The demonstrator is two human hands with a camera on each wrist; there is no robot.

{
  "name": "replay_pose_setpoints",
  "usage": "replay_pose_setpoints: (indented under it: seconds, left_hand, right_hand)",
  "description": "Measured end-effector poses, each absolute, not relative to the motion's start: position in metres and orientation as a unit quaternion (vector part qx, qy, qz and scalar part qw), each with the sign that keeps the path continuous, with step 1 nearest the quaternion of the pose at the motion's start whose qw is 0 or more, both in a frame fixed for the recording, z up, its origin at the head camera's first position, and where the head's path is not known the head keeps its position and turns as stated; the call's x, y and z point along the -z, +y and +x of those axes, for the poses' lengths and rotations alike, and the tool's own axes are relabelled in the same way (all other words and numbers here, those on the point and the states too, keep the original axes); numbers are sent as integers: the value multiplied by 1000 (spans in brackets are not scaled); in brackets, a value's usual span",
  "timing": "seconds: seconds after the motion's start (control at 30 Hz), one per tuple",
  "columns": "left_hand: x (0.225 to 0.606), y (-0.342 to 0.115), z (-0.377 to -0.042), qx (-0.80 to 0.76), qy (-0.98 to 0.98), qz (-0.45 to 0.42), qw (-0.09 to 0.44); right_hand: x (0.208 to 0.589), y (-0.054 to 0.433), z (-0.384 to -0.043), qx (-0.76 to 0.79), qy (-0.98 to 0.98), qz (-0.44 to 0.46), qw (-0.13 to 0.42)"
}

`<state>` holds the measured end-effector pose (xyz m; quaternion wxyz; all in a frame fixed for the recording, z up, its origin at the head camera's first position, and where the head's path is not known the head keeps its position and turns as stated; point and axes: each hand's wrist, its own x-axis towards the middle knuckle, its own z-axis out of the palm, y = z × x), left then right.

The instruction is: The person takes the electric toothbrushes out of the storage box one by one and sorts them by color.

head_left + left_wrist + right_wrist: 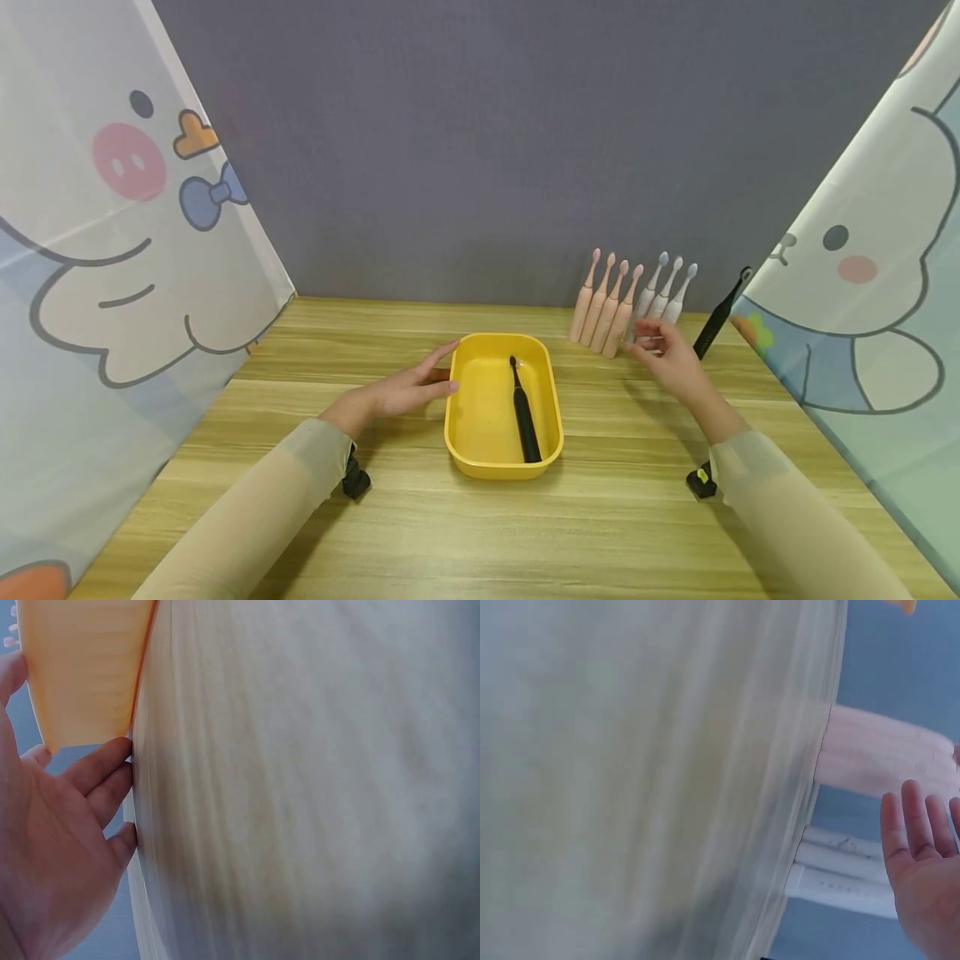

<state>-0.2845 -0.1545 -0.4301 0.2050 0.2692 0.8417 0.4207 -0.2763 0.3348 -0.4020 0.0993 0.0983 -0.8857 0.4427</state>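
Note:
A yellow plastic bin (465,417) stands on the wooden table, and a black electric toothbrush (526,421) lies inside it. My left hand (401,390) touches the bin's left side, its thumb by the rim; the left wrist view shows its fingers (105,769) against the bin's outer wall. My right hand (671,358) hovers in front of three white electric toothbrushes (660,307) with its fingers loosely bent, holding nothing. To the left of it, several pink electric toothbrushes (603,321) stand upright in a row. The right wrist view shows the right hand (930,877) apart from both groups.
Another black electric toothbrush (717,321) stands at the far right, partly behind my right hand. A grey panel (480,150) closes off the back of the table (360,333). Cartoon-printed cloths (135,250) hang on both sides.

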Motion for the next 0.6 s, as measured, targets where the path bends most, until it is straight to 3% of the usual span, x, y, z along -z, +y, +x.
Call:
replay_pose_setpoints:
  seconds: [0.6]
  left_hand:
    - [429,-153,-284,-421,841,269,208]
  right_hand:
    - [400,267,-263,-438,-860,250,78]
